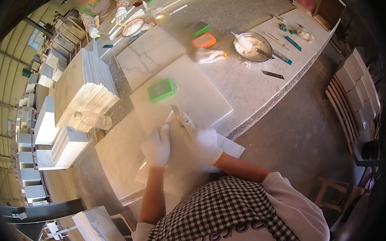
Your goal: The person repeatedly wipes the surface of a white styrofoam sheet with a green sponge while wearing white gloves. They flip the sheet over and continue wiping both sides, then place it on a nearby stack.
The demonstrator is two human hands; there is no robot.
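Head view, from where we stand: what's in that right hand (205, 143)?

A flat blade (177, 115), its tip angled up and away; the gloved fingers are closed around its near end.

And the left hand (157, 147)?

Gloved, thumb raised, above the near end of the table (113, 160). I can't tell whether its fingers grip anything (too much blur down there).

How would that blade handle?

Light and stiff, I'd guess, perhaps sharp, so hold the near end. The pale slab (232, 146) under the hands looks heavier, hard and brittle, maybe slick against cotton; support it by opposite edges, away from the corners.

Room to move?

Ahead, a green block (161, 90) sits on a marble tile (205, 92), whose near corner reaches the table's right edge. Beyond that edge it's a drop to the floor (289, 139), so I'd keep corners inboard.
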